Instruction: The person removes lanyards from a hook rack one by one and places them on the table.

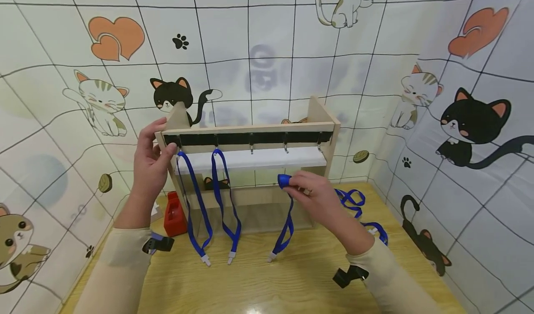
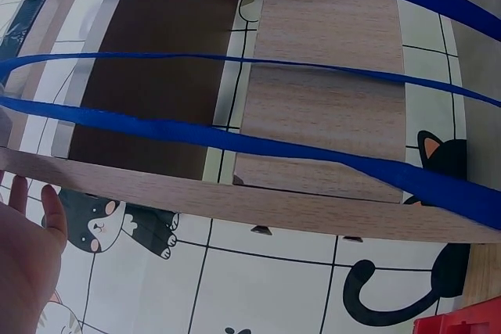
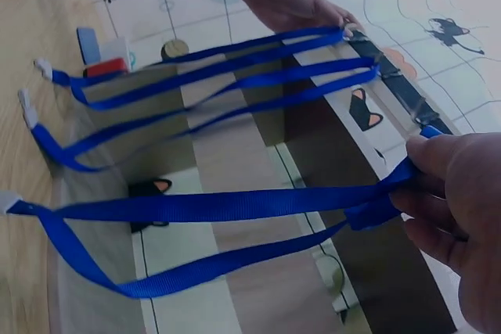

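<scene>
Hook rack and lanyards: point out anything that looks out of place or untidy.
Mostly orderly: two blue lanyards hang straight from the left hooks of the rack, and the right hand pinches a third lanyard. The one untidy spot is a loose heap of blue lanyards on the table right of the rack.

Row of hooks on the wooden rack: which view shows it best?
The head view: the hooks run along the rack's black strip, two holding lanyards. The right wrist view shows the strip obliquely; the left wrist view shows only straps.
</scene>
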A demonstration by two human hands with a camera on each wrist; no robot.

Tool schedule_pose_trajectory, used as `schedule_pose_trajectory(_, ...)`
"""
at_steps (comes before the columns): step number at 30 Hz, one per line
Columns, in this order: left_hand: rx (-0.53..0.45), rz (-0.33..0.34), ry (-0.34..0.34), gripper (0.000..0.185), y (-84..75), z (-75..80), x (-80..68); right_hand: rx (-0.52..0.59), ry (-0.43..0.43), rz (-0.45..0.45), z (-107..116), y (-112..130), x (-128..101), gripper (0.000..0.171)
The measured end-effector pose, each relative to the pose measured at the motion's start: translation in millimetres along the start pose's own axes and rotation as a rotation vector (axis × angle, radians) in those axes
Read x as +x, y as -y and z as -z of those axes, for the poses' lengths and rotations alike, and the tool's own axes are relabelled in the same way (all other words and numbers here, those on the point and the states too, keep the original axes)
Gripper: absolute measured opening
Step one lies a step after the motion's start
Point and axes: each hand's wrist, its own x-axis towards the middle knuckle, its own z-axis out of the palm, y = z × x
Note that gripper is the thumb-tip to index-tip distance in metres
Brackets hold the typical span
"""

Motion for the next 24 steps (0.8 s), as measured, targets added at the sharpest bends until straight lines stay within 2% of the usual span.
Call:
schedule_pose_trajectory(6,-0.011,0.011,-0.006,0.051,1.3,0.1,-1.0,-0.049,-0.002,-0.023,32,-13,-9,0.016)
schedule_pose_trajectory(14,-0.033,0.007,0.002,0.051,-0.3,-2.5,0.0,-0.141,-0.096,-0.016,72,-39,-22,0.023)
schedule_pose_trajectory(24,-0.015,0.005,-0.009,0.052,1.9,-1.3,0.6,-0.261,-0.121,-0.153,110,-64,-38,0.017)
